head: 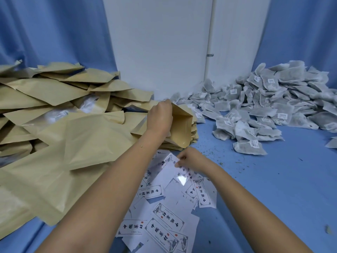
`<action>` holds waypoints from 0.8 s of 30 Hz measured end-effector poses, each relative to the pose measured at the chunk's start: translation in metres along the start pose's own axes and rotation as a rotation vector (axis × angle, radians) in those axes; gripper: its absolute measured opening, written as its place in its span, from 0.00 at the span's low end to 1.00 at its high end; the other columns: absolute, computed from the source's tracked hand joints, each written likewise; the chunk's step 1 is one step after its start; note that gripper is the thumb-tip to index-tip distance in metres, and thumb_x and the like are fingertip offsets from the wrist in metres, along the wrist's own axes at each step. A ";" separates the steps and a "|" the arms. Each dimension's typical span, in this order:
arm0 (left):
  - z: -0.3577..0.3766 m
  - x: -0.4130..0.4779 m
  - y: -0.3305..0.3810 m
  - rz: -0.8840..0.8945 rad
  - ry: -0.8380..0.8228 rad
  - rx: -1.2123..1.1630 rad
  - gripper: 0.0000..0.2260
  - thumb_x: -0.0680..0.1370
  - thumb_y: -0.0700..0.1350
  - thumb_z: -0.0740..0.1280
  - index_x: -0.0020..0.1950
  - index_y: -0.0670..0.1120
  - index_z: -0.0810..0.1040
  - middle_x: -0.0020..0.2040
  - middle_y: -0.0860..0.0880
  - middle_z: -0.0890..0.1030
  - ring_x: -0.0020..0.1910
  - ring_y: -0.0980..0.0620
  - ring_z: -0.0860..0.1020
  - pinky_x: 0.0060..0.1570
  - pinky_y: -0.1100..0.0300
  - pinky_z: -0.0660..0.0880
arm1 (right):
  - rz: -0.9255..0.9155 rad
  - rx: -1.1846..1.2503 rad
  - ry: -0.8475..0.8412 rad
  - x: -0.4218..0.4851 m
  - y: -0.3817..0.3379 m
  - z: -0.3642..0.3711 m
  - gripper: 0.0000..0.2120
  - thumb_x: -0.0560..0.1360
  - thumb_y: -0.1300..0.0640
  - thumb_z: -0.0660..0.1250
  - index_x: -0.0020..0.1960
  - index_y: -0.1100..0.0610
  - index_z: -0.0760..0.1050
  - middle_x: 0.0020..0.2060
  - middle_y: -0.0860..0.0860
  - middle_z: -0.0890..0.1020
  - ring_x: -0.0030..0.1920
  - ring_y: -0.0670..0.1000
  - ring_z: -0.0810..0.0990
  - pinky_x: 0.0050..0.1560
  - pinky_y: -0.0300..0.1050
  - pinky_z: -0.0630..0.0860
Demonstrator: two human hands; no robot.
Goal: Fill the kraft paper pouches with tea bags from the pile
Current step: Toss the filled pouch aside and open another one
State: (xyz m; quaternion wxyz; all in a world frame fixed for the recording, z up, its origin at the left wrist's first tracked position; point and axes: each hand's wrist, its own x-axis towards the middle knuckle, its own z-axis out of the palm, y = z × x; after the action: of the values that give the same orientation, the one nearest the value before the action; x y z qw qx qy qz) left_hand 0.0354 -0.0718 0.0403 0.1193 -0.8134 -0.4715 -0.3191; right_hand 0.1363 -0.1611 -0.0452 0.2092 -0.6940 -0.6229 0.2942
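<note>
My left hand (159,116) grips the top edge of a kraft paper pouch (180,125) and holds it upright, its mouth open to the right, above a flat stack of empty pouches (193,133). My right hand (191,158) is lower and nearer, pinching a white printed label (170,160) at the top of a spread of labels. The pile of grey tea bags (269,106) lies at the right rear, apart from both hands.
A large heap of kraft pouches (63,115) covers the left side. White labels with black characters (164,221) lie scattered on the blue cloth in front. Tea crumbs dot the cloth (264,179) on the right. A white wall and blue curtains stand behind.
</note>
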 end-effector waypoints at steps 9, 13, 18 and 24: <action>-0.003 0.002 0.003 0.032 -0.043 -0.005 0.07 0.78 0.34 0.60 0.53 0.40 0.74 0.49 0.41 0.79 0.46 0.42 0.80 0.37 0.55 0.71 | -0.270 0.250 0.472 -0.024 -0.011 -0.039 0.15 0.75 0.56 0.69 0.30 0.45 0.77 0.24 0.44 0.77 0.25 0.41 0.69 0.29 0.35 0.66; -0.008 0.002 0.006 0.028 -0.062 -0.030 0.07 0.77 0.33 0.61 0.53 0.40 0.74 0.50 0.41 0.78 0.47 0.42 0.79 0.40 0.54 0.73 | -0.083 -0.395 0.689 0.000 -0.034 -0.042 0.14 0.78 0.56 0.62 0.36 0.61 0.73 0.32 0.56 0.79 0.36 0.56 0.79 0.33 0.45 0.70; -0.009 -0.004 0.018 0.029 -0.034 -0.151 0.10 0.77 0.32 0.56 0.53 0.40 0.74 0.47 0.41 0.78 0.45 0.42 0.78 0.37 0.54 0.71 | -0.030 -0.615 0.580 0.045 -0.067 -0.037 0.03 0.75 0.57 0.62 0.43 0.56 0.73 0.47 0.55 0.80 0.53 0.56 0.78 0.47 0.43 0.69; -0.011 -0.004 0.003 0.005 -0.019 -0.088 0.10 0.77 0.33 0.56 0.53 0.41 0.74 0.48 0.41 0.79 0.46 0.41 0.78 0.37 0.54 0.68 | -0.020 -0.440 0.303 0.062 -0.069 -0.046 0.03 0.75 0.60 0.65 0.48 0.57 0.73 0.44 0.56 0.80 0.50 0.55 0.78 0.49 0.46 0.73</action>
State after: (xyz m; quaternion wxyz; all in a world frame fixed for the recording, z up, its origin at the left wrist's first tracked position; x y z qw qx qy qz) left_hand 0.0325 -0.0812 0.0466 0.0797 -0.8220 -0.4562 -0.3313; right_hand 0.1192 -0.0871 0.0247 0.1473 -0.7527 -0.6403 0.0423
